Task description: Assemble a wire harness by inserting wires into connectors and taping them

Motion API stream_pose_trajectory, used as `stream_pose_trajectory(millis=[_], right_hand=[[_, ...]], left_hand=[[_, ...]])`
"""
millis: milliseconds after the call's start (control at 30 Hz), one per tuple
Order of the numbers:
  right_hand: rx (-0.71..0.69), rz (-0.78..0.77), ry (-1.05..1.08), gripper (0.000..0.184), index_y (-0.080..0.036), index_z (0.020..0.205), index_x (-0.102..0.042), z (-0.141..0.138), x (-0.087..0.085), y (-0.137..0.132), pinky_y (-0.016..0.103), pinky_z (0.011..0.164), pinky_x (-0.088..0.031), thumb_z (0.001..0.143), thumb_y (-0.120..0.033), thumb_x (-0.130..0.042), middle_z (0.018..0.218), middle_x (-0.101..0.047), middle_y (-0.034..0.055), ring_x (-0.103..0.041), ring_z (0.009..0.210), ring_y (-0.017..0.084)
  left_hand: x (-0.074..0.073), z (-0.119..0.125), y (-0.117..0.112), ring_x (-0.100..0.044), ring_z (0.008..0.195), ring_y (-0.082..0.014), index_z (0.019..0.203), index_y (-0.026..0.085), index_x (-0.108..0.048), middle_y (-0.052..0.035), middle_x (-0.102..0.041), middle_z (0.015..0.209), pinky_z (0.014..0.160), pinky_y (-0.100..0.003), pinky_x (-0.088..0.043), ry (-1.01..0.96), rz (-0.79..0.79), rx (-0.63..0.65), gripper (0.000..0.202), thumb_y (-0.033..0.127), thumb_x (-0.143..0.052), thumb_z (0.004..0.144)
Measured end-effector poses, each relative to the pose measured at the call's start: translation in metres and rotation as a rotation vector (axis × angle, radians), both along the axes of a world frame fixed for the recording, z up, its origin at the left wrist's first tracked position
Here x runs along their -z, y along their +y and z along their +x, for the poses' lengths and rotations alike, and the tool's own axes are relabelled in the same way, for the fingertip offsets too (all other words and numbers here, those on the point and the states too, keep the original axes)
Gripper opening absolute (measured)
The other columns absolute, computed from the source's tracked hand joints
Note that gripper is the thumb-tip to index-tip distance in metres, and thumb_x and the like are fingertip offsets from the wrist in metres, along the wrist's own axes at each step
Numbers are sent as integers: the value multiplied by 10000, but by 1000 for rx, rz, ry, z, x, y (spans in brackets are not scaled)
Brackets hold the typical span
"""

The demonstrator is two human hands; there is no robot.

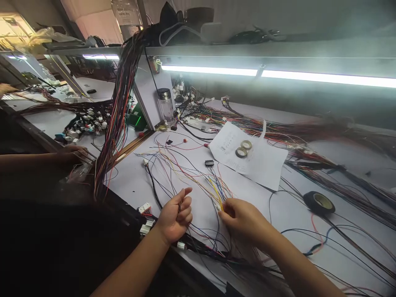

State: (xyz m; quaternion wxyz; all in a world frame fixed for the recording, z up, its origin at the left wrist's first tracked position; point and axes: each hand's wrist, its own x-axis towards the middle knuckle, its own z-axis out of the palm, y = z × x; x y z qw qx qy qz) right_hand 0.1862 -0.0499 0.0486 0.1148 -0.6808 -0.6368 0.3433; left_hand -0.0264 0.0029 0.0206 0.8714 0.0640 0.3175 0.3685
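My left hand (175,216) is near the table's front edge, palm turned up and fingers curled closed. Thin wires run close behind it; what lies inside the curl, if anything, is hidden. To its right, my right hand (241,216) pinches a small white connector (217,207) between thumb and fingers. Yellow wires (214,188) rise from that spot. Beyond them lies a black connector (209,163) with wires attached. Loose coloured wires (177,167) spread over the white tabletop. White connectors (144,207) sit at the front edge, left of my left hand.
Printed paper sheets (262,163) carry two tape rolls (241,152). A black tape roll (319,203) lies at right. A glass bottle (166,108) stands by the partition. A thick wire bundle (120,95) hangs at left, near another person's hand (76,153).
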Motion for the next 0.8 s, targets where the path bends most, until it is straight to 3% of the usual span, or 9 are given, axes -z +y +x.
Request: stream_pose_trajectory(millis=[100,167,267,367,500,667,800], right_hand=[[19,-20,400,95,-210,764,-527,13,0,-12,253,597,-375,814,-287,-502,743,-566,-7,-501,690,140],[52,-58,551,99,-205,805,-531,19,2,-20,253,631,-395,825,-299,-507,770,-561,-7,-505,718,139],[94,-83,606,133,-200,824,-537,20,7,-26,267,673,-417,830,-332,-525,798,-580,0,-528,746,149],[80,-89,657,175,-203,874,-549,16,8,-25,291,732,-435,849,-374,-518,874,-606,15,-550,813,165],[81,-113,751,221,-213,955,-552,15,8,-22,333,798,-445,850,-406,-533,899,-608,19,-565,858,176],[56,-197,1052,490,-245,1171,-479,19,10,-27,359,840,-435,729,-311,-682,948,-602,21,-573,899,180],[84,-285,1202,267,-218,975,-545,20,9,-34,297,740,-431,728,-222,-650,862,-568,-4,-546,786,138]], left_hand=[[-1,3,0,-222,299,-13,989,156,-571,87,-396,534,320,-178,-158,24,9,-9,190,295,-459,925],[-3,7,0,-376,354,-20,1012,141,-577,36,-543,662,346,-172,-272,80,12,-23,199,286,-489,909],[-9,13,2,-640,745,-123,1083,132,-575,-79,-633,1001,563,-219,-482,139,-18,-48,242,263,-539,884],[-15,19,5,-618,987,-182,1093,152,-582,-86,-616,1122,725,-278,-517,56,-23,-74,237,254,-547,882],[-16,22,8,-642,832,-137,1109,199,-586,-27,-655,953,667,-271,-519,-19,5,-120,236,244,-561,878],[-6,25,8,-606,603,-80,971,149,-614,-17,-644,797,499,-183,-464,189,-67,-256,119,172,-573,862],[-3,25,5,-615,616,-87,950,165,-616,-25,-661,850,519,-194,-486,271,-86,-296,104,188,-589,853]])
